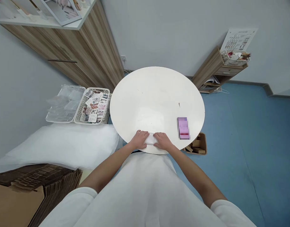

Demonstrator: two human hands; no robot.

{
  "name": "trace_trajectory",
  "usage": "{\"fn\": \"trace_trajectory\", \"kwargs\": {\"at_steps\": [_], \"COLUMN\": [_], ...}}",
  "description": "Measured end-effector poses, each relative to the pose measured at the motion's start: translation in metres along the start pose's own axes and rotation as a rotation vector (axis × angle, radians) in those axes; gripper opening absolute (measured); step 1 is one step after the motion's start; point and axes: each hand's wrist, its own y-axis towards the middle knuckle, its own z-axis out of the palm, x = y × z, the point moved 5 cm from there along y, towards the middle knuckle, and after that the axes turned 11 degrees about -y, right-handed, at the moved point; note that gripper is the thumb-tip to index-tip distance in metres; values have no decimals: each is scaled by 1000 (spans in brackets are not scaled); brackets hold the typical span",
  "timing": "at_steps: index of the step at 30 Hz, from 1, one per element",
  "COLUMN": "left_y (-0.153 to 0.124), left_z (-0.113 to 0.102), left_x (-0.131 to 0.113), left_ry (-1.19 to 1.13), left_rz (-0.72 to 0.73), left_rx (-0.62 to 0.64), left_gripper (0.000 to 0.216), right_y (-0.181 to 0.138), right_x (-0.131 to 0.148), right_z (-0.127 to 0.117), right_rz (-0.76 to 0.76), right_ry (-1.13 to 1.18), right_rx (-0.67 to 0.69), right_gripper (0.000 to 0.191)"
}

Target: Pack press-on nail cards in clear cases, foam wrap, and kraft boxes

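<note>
At the near edge of the round white table (156, 91), my left hand (139, 139) and my right hand (162, 141) grip the two ends of a small white folded piece (150, 138). It looks soft, like cloth or foam sheet; I cannot tell which. My thumbs and fingers are closed on it, partly covering both ends. To the right of my right hand lies a purple box-like item (183, 128), blurred by large pixels. A tiny dark object (179, 104) rests farther back on the tabletop.
Left of the table stand a white basket of nail-art cards (94, 105) and a tub of clear plastic cases (66, 104). White sheeting (62, 143) lies over there above stacked flattened cardboard (47, 189). A cardboard box (199, 145) sits under the table's right edge.
</note>
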Motion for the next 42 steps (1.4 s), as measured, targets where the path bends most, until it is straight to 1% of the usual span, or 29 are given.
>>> {"fn": "trace_trajectory", "kwargs": {"at_steps": [4,8,12,16,19,21,24,26,28,30,32,34,36,37,39,40,42], "left_y": [-15,-12,-2,5,6,6,6,4,1,-1,-2,0,4,5,7,7,6], "left_z": [1,-7,-18,-26,-31,-33,-34,-34,-36,-40,-40,-33,-22,-16,-5,-1,5], "left_x": [-6,-1,8,21,33,42,56,63,64,56,41,23,8,4,2,3,7], "left_ry": [-45,-127,-154,-183,-198,-189,-182,-171,-116,-11,88,135,144,143,139,136,127], "left_rz": [45,18,-71,-187,-260,-305,-410,-488,-524,-475,-341,-174,-55,-30,-37,-52,-74], "left_rx": [37,57,-3,-105,-154,-161,-174,-186,-231,-311,-361,-326,-243,-202,-141,-119,-85], "left_gripper": [53,39,31,34,36,33,29,28,32,40,46,47,46,47,49,51,56], "right_y": [-11,-5,4,10,15,16,15,12,5,-5,-17,-29,-39,-42,-43,-40,-31], "right_x": [7,-4,-22,-33,-40,-46,-55,-61,-67,-68,-63,-53,-39,-33,-23,-21,-22], "right_z": [1,-5,-12,-14,-12,-11,-7,-4,-3,-4,-2,8,24,32,41,42,39], "right_rz": [-33,-1,129,259,404,519,664,758,848,913,951,989,1067,1104,1152,1161,1157], "right_ry": [99,289,517,650,633,609,594,577,560,564,617,744,940,1038,1178,1209,1198], "right_rx": [70,141,182,186,125,42,-92,-168,-257,-373,-482,-521,-462,-429,-408,-416,-430], "right_gripper": [48,48,42,38,39,36,34,39,45,47,48,52,57,60,64,65,70]}}
